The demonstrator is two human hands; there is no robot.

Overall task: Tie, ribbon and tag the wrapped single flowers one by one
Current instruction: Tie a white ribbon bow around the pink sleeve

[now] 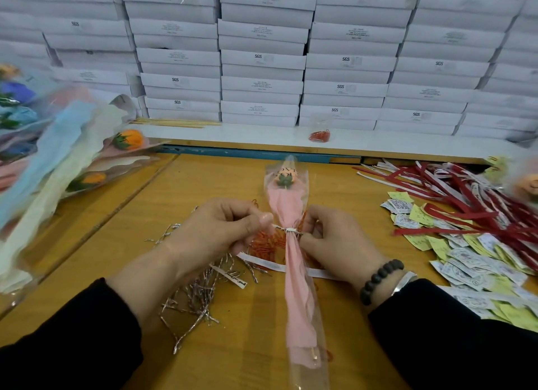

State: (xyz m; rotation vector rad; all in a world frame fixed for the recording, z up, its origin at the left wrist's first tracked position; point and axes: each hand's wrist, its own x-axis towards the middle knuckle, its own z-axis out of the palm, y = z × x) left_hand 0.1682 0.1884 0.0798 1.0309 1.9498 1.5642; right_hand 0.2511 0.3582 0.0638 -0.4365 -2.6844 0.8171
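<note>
A single flower wrapped in pink paper inside a clear plastic sleeve (294, 215) lies lengthwise on the yellow wooden tabletop (203, 180), bloom pointing away from the person and stem end near the bottom edge of view, so that its narrow waist sits squarely between the two hands; a thin silver wire twist tie (288, 230) is wound round that waist, cinching paper and sleeve together; the left hand (224, 229) pinches one tail of the tie between thumb and forefinger, fingers curled close, seemingly to pull it taut or twist it; the right hand (332, 238) is curled at the other side of the waist, fingertips against the tie, though whether it grips the other tail or only steadies the wrap I cannot tell; the tying step looks nearly done, with ribbon and tag yet to come; a white paper strip (262, 262) lies crosswise under the stem; a loose heap of spare silver twist ties (198, 296) sits just left of the flower, and small orange-red clips (266, 244) are scattered under the hands; red ribbons (465, 197) and yellow and white paper tags (454, 244) lie to the right, while other wrapped flowers in pastel paper (58, 156) are piled at the left.
</note>
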